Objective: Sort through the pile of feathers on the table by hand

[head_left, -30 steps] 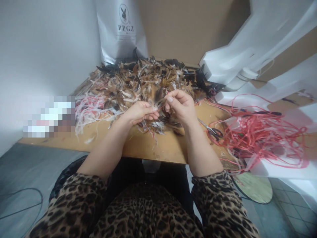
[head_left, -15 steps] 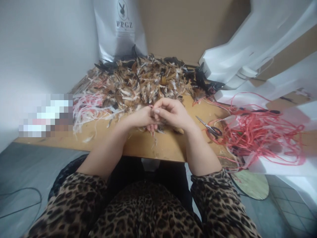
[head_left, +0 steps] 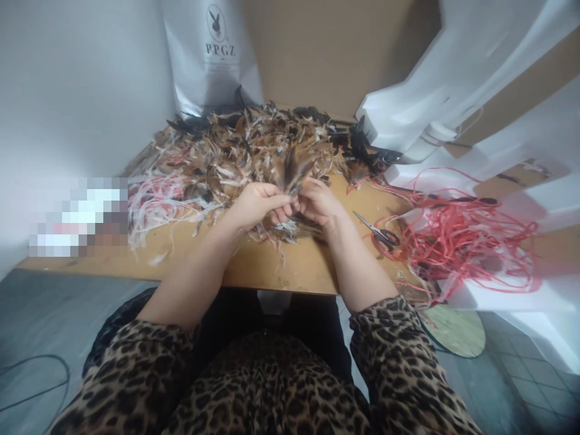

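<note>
My left hand (head_left: pixel 259 204) and my right hand (head_left: pixel 319 202) meet over the near edge of a wooden table (head_left: pixel 254 266). Both are closed in a pinch on a small bunch of brown feathers (head_left: pixel 292 170) that stands up between their fingertips. More feathers spill out below the hands onto the tabletop. Behind them lies a big heap of brown, black and white feathers (head_left: pixel 254 148). Both forearms are bare, with leopard-print sleeves pushed up.
Scissors (head_left: pixel 378 229) lie just right of my right hand. A tangle of red string (head_left: pixel 457 232) covers the table's right side over white foam pieces (head_left: pixel 453 78). Pink and white strips (head_left: pixel 158 202) lie left. A silver bag (head_left: pixel 211 57) stands at the back.
The hands dropped together to the table half a second ago, and now hold a feather bunch upright between them. The camera has shifted slightly.
</note>
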Demonstrator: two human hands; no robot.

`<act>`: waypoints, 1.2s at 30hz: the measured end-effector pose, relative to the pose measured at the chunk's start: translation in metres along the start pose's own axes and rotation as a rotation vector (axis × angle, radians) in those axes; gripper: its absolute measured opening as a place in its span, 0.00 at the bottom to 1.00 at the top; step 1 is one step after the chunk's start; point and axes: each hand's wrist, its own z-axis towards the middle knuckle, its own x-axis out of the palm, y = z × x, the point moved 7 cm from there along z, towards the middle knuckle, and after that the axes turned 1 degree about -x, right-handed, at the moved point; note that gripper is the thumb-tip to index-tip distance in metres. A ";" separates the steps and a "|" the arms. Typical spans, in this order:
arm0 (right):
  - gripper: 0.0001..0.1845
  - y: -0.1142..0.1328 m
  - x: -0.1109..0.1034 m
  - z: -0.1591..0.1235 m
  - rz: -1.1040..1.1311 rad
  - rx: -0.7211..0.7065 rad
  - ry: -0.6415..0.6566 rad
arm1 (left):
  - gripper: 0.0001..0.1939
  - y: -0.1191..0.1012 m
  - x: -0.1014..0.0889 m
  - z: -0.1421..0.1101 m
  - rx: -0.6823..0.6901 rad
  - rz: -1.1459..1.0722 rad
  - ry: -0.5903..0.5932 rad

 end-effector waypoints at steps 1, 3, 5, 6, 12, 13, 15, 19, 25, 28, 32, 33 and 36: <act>0.16 0.000 -0.001 0.000 0.008 0.003 -0.013 | 0.15 0.001 -0.005 0.002 0.013 -0.035 -0.061; 0.17 0.001 -0.002 0.000 -0.005 -0.006 -0.031 | 0.15 0.005 -0.011 0.006 0.014 -0.072 -0.150; 0.19 0.005 -0.002 -0.001 -0.051 -0.032 -0.057 | 0.14 0.009 -0.016 0.009 0.002 -0.086 -0.215; 0.20 0.007 -0.002 -0.002 -0.081 -0.047 -0.075 | 0.14 0.011 -0.019 0.010 -0.002 -0.086 -0.242; 0.21 0.021 0.014 -0.012 -0.270 -0.196 -0.118 | 0.09 0.011 -0.028 0.012 0.014 0.015 -0.346; 0.20 0.022 0.018 -0.014 -0.309 -0.221 -0.109 | 0.09 0.010 -0.027 0.011 0.017 0.045 -0.337; 0.18 0.024 0.028 -0.019 -0.386 -0.253 -0.069 | 0.10 0.009 -0.024 0.010 0.020 0.116 -0.312; 0.12 0.025 0.048 -0.029 -0.644 -0.263 0.049 | 0.12 0.009 -0.017 0.005 0.027 0.339 -0.258; 0.07 0.050 0.050 -0.040 -1.133 -0.441 0.004 | 0.13 0.012 0.010 0.000 0.002 0.545 0.068; 0.06 0.058 0.027 -0.033 -1.020 -0.492 -0.083 | 0.10 0.008 0.021 -0.005 0.008 0.440 0.182; 0.12 0.030 0.001 -0.014 -0.742 -0.231 -0.055 | 0.09 0.000 0.022 -0.006 0.061 0.297 0.154; 0.15 0.022 0.000 -0.011 -0.683 -0.186 -0.040 | 0.09 -0.002 0.019 -0.005 0.071 0.262 0.121; 0.20 0.006 -0.002 -0.005 -0.564 -0.112 -0.111 | 0.11 -0.003 0.006 0.001 0.075 0.137 -0.013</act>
